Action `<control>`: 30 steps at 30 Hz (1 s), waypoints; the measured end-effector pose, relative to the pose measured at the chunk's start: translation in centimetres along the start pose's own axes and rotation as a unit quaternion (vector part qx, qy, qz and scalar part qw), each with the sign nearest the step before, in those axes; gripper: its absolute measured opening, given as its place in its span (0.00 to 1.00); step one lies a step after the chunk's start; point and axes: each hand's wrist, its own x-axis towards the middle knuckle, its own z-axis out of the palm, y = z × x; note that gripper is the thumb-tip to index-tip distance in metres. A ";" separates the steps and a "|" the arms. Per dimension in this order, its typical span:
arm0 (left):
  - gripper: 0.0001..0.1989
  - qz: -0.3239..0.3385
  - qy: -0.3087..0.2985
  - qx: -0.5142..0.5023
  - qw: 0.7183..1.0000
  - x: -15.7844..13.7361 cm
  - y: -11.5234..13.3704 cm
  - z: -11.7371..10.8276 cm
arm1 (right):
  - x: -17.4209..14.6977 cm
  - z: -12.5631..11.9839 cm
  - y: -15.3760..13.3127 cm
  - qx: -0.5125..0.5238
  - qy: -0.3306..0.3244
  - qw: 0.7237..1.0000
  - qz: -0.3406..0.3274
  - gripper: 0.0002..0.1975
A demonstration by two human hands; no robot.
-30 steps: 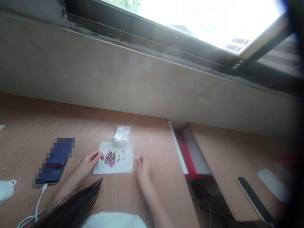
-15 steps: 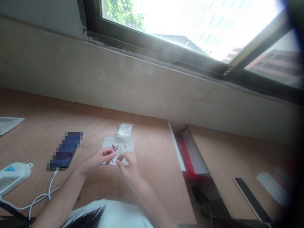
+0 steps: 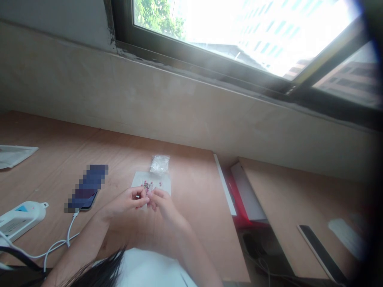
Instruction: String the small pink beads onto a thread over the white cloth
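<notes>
Meeting over the near part of the white sheet (image 3: 137,179), the right hand (image 3: 162,200) pinches a small clear bag (image 3: 151,186), while the left hand (image 3: 135,198) curls its fingers alongside; whether these grip anything, I cannot tell. Pink and dark beads (image 3: 146,186) lie on the sheet, just beyond the fingertips. A clear plastic packet (image 3: 160,164) sits at the sheet's far edge, a phone (image 3: 89,187) left of it.
</notes>
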 end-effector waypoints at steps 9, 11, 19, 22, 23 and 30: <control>0.15 -0.029 0.072 -0.003 0.997 0.2 -0.9 0.4 | 0.0 -0.2 0.6 0.010 0.022 1.000 -0.013 0.05; 0.16 -0.020 0.095 0.001 0.995 0.5 -1.2 -0.1 | 0.0 -0.4 0.9 0.004 0.045 0.999 -0.009 0.06; 0.12 -0.005 0.120 0.085 0.989 0.7 -0.7 0.0 | 0.4 -0.3 1.6 -0.046 0.073 0.996 0.014 0.06; 0.10 0.018 0.108 0.123 0.986 0.5 0.0 0.8 | 1.0 0.1 2.3 -0.036 0.057 0.997 0.042 0.03; 0.10 0.019 0.107 0.135 0.985 0.4 0.2 0.9 | 1.3 0.2 2.6 -0.030 0.064 0.996 0.047 0.02; 0.14 -0.030 0.133 0.107 0.985 -0.1 -0.9 -1.0 | 2.6 -0.8 3.8 0.034 0.104 0.993 0.050 0.06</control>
